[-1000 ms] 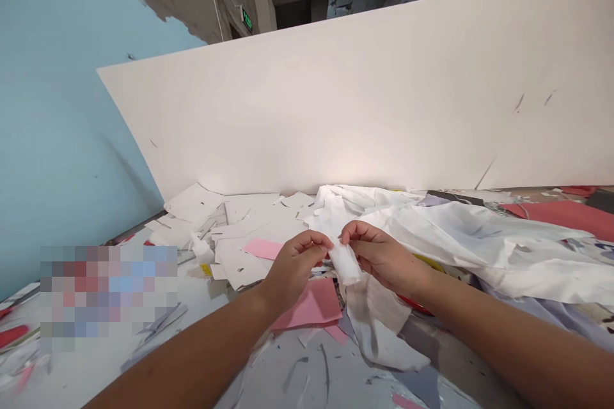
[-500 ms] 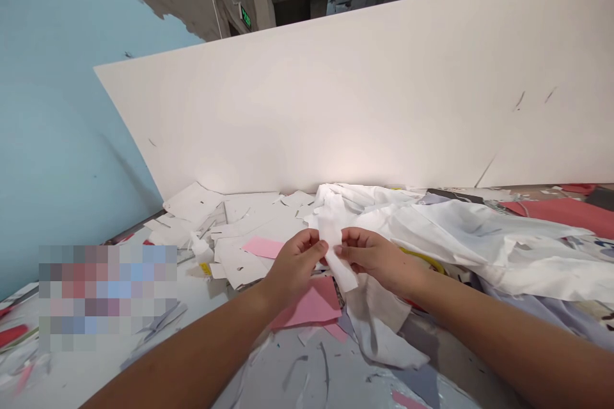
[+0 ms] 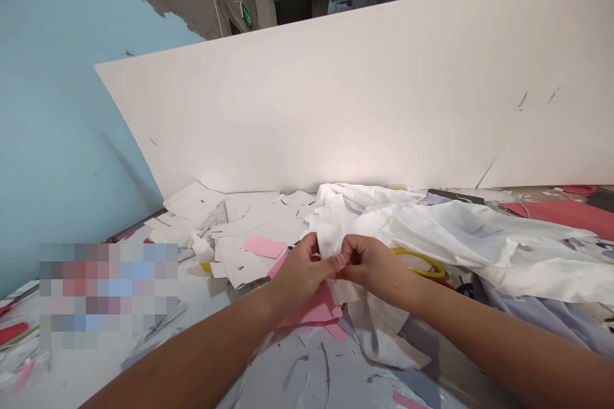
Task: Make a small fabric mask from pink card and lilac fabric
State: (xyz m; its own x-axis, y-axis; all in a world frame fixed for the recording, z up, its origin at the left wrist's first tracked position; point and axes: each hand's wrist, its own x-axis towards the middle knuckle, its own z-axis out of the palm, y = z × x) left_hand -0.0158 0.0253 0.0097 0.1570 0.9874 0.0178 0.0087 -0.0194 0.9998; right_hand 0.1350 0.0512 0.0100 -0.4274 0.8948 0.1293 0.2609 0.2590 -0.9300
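Along the near edge, a littered tabletop (image 3: 283, 383) spreads beneath two bare hands; just short of the grip lies a loose white scrap (image 3: 384, 342), with pink paper (image 3: 314, 310) partly covered by the left hand (image 3: 307, 275). Between that hand and the right hand (image 3: 371, 265) is a narrow white strip (image 3: 328, 241); its long axis points away from the person, the far end tipped slightly left; neither hand is nearer, as both meet at its middle. The left grip is closed, thumb laid across the strip's face; the right grip is curled closed, pinching its right edge; the fingers hide the exact contact, and whether the strip is paper or cloth is hard to tell. Beyond the right wrist shows part of a yellow ring (image 3: 426, 262); farther back lies rumpled white cloth (image 3: 460, 230); a blurred patch at left conceals whatever is there; behind everything leans a pale board (image 3: 336, 108).
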